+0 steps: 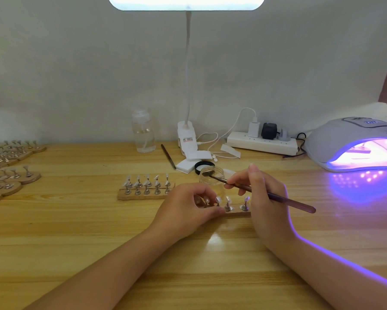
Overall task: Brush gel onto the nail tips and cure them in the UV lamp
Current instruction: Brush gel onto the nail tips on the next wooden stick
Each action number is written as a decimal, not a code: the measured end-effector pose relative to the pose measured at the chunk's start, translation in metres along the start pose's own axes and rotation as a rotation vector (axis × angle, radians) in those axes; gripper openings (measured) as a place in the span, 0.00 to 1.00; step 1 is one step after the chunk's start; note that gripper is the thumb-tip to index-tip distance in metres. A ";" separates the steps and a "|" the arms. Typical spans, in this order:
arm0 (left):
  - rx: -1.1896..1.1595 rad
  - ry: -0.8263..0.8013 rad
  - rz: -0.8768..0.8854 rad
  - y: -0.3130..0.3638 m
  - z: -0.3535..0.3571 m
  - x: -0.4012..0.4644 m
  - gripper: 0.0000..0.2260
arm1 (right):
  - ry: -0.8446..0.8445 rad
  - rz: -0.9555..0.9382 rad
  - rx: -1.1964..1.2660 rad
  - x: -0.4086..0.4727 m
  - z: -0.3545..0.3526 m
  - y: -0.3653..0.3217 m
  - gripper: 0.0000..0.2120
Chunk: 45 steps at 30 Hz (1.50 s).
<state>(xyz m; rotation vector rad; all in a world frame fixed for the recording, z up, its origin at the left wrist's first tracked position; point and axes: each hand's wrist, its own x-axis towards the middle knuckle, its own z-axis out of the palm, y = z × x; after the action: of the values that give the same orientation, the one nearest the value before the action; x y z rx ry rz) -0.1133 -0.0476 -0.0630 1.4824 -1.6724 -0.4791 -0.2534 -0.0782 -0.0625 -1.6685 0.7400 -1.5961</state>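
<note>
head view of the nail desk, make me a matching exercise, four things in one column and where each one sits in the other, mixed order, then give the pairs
Things
1. gel brush
2. UV lamp
3. black jar lid
4. clear pump bottle

Places or states
A. lit purple, at the table's right edge
B. standing by the wall, left of the desk lamp clip
C. held in the right hand, bristle end in the open gel jar
D. lying flat on the table just behind the jar

Pairs: 1-C, 2-A, 3-D, 4-B
</note>
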 end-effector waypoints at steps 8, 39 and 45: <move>0.086 -0.012 -0.001 0.004 0.000 -0.001 0.10 | 0.000 -0.004 -0.004 0.000 0.001 0.000 0.19; -0.209 0.370 0.186 -0.006 -0.015 -0.004 0.13 | -0.144 0.148 -0.352 0.067 -0.005 -0.017 0.16; -0.237 0.367 0.158 -0.006 -0.016 -0.004 0.13 | -0.389 0.094 -0.705 0.082 0.012 -0.012 0.18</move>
<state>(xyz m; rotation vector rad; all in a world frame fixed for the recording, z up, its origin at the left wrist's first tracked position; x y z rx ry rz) -0.0972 -0.0420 -0.0599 1.1728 -1.3769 -0.2862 -0.2359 -0.1360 -0.0043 -2.3011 1.2331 -0.9320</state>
